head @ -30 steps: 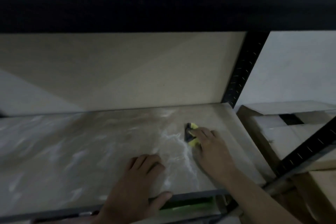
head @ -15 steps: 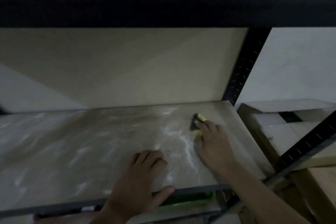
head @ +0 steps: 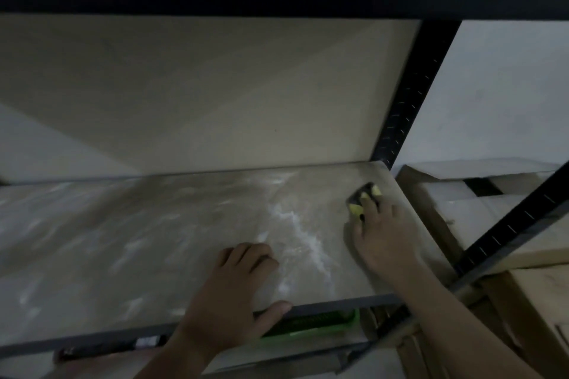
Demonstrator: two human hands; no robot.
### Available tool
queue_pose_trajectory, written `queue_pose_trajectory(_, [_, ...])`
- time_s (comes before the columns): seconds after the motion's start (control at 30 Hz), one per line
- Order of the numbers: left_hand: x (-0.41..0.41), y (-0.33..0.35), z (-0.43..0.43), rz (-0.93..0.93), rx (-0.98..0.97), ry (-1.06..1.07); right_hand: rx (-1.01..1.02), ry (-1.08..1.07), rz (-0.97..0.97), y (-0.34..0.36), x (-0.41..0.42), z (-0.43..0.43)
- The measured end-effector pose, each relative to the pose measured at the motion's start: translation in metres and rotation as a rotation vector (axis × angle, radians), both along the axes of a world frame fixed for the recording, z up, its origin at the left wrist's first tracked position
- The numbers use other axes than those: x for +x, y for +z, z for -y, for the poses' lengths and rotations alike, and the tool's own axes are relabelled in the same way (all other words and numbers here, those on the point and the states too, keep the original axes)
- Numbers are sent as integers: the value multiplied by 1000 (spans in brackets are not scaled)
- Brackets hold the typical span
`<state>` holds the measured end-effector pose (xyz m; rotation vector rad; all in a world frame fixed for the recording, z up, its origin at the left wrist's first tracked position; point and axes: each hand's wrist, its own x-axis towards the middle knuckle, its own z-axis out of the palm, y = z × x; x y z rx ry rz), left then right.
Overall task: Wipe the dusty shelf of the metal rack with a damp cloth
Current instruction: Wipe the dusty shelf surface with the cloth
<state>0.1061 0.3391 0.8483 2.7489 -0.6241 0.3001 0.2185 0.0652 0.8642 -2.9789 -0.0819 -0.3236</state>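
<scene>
The dusty shelf (head: 138, 240) of the metal rack is a pale board with white dust streaks and a curving dust ridge near its right part. My right hand (head: 381, 234) presses a small yellow and dark cloth (head: 365, 194) flat on the board near the back right corner; only the cloth's far end shows past my fingers. My left hand (head: 234, 289) rests on the board at its front edge, fingers bent, thumb lying along the grey front rail. It holds nothing.
A black slotted upright (head: 406, 101) stands at the back right corner, another (head: 517, 224) slants at the front right. Cardboard boxes (head: 462, 203) sit right of the rack. A green item (head: 314, 321) lies on the level below. A dark shelf overhangs above.
My right hand has slid the cloth away from me and to the right, toward the back right corner. My left hand has stayed at the front edge.
</scene>
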Motion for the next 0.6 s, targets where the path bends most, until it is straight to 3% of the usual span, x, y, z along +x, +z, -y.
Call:
queue_pose_trajectory(0.13, [-1, 3, 1, -43, 6, 14, 93, 277, -47, -1, -44, -47])
queue_pose_trajectory(0.2, [-1, 3, 1, -55, -4, 12, 203, 314, -63, 9, -38, -40])
queue_pose_trajectory(0.33, [-3, 1, 0, -41, -13, 16, 81, -11, 51, 14, 18, 31])
queue_pose_trajectory(0.43, [-2, 0, 0, -20, -10, 14, 63, -171, -84, 12, 37, 52])
queue_pose_trajectory(0.5, [-1, 0, -1, -4, -9, 8, 84, -54, -75, 10, 23, 31])
queue_pose_trajectory(0.6, [0, -1, -2, -2, -7, 9, 170, 308, 12, 10, -20, -16])
